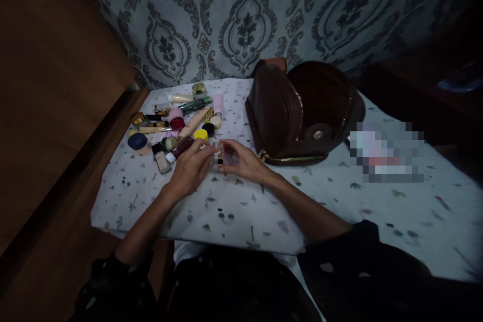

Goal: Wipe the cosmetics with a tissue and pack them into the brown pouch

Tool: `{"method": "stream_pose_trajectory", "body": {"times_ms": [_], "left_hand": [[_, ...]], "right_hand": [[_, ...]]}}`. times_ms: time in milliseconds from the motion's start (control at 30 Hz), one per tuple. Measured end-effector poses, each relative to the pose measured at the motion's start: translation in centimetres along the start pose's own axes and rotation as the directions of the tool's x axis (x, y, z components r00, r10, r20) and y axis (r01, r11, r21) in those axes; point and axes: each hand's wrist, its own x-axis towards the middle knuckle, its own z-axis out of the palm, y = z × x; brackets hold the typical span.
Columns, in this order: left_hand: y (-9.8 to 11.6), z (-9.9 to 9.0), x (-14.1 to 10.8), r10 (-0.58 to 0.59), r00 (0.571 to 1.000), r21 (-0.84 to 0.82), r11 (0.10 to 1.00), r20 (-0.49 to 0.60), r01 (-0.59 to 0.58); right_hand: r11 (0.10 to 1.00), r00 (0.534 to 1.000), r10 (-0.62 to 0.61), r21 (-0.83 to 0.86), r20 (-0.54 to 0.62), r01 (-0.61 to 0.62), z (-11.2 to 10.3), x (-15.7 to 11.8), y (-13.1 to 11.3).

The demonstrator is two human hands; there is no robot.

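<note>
Between my two hands is a small clear container (pixel 218 154) with a dark band, close to the table's middle. My right hand (pixel 241 161) grips it from the right with thumb and fingers. The fingers of my left hand (pixel 191 167) are bent together at its left side; what they hold, if anything, is hidden. Just beyond my left hand lie a yellow lid (pixel 201 134), a dark red tube (pixel 182 147) and a nail polish bottle (pixel 161 159). Several other cosmetics spread behind them, among them a blue-lidded jar (pixel 138 143) and a pink tube (pixel 218 103).
An open brown leather bag (pixel 275 110) stands to the right of my hands. The table has a white patterned cloth (pixel 241 216). A blurred-out item (pixel 387 153) lies farther right. Wooden furniture (pixel 56 60) borders the left, and a patterned wall covering (pixel 245 25) rises behind.
</note>
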Motion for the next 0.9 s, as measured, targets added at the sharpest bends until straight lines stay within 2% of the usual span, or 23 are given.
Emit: {"method": "stream_pose_trajectory", "body": {"times_ms": [233, 467, 767, 900], "left_hand": [[-0.1, -0.2, -0.4, -0.020, 1.000, -0.025, 0.999, 0.007, 0.020], [-0.4, 0.2, 0.5, -0.029, 0.999, -0.075, 0.997, -0.022, 0.027], [-0.1, 0.2, -0.6, 0.017, 1.000, -0.055, 0.998, -0.018, -0.018], [-0.5, 0.2, -0.5, 0.004, 1.000, -0.080, 0.997, -0.030, -0.006]], "right_hand": [[0.993, 0.998, 0.059, -0.108, 0.025, -0.056, -0.1, -0.1, -0.1], [0.992, 0.995, -0.092, -0.079, 0.041, 0.095, -0.1, -0.1, 0.0], [0.994, 0.998, 0.054, -0.099, 0.020, -0.052, -0.3, 0.0, 0.2], [0.996, 1.000, 0.005, -0.086, 0.024, -0.003, -0.2, -0.1, 0.2]]}}
